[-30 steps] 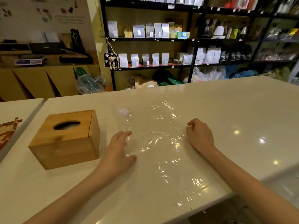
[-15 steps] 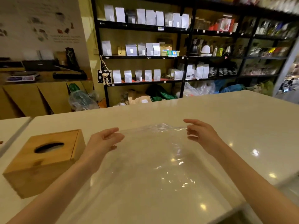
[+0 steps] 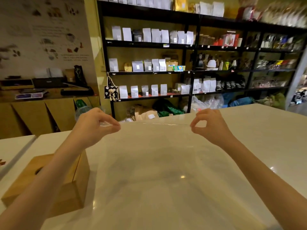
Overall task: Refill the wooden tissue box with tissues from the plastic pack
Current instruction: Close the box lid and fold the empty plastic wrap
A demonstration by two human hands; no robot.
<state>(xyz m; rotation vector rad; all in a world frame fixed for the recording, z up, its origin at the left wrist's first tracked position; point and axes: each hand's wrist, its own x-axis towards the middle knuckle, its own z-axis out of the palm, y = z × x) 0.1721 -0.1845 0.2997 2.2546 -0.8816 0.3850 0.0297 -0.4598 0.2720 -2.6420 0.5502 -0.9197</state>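
A clear plastic pack (image 3: 157, 163) hangs stretched flat in the air in front of me, above the white counter. My left hand (image 3: 96, 125) pinches its upper left corner and my right hand (image 3: 209, 125) pinches its upper right corner. The plastic looks empty; no tissues show in it. The wooden tissue box (image 3: 66, 185) stands on the counter at the lower left, partly hidden behind my left forearm, with its dark oval slot just visible on top.
The white counter (image 3: 257, 146) spreads ahead and to the right. A second white surface (image 3: 13, 146) lies at the left. Black shelves (image 3: 191, 72) with bags and bottles stand behind the counter, and a wooden cabinet (image 3: 41, 113) stands at the back left.
Both hands have lifted the plastic pack off the counter and raised it, pulling its top edge taut. The view has tilted upward, so the box has dropped lower left.
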